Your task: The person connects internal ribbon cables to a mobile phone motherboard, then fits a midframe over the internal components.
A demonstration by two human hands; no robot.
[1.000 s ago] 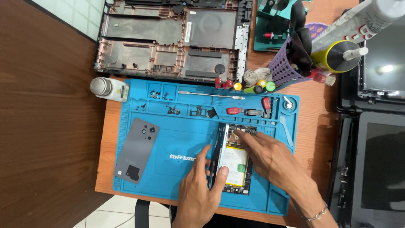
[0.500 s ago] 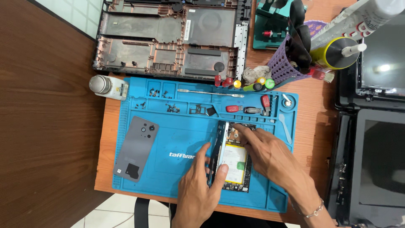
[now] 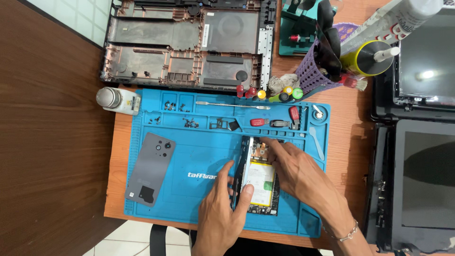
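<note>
Opened phone (image 3: 258, 182) lies on the blue repair mat (image 3: 199, 156), right of centre, near the front edge. Its inside shows a pale battery and a board at the top end; a thin white-edged panel stands tilted up along its left side.

Left hand (image 3: 222, 213): thumb and forefinger closed narrow on the lower edge of that raised panel. Right hand (image 3: 298, 175): laid flat over the phone's right side, fingertips pressing at the top end by the board; fingers close together, holding nothing loose.

Grey back cover (image 3: 150, 167) lies flat on the mat, well left of the phone.

Mat's upper tray slots hold small dark screws and parts, a thin metal spudger (image 3: 232, 105), red and black pieces.

Purple mesh cup (image 3: 318, 76), behind the mat, holds dark-handled tools. White bottle (image 3: 116, 99) lies at the mat's left corner. Laptop base shell (image 3: 189, 42) sits behind.
</note>
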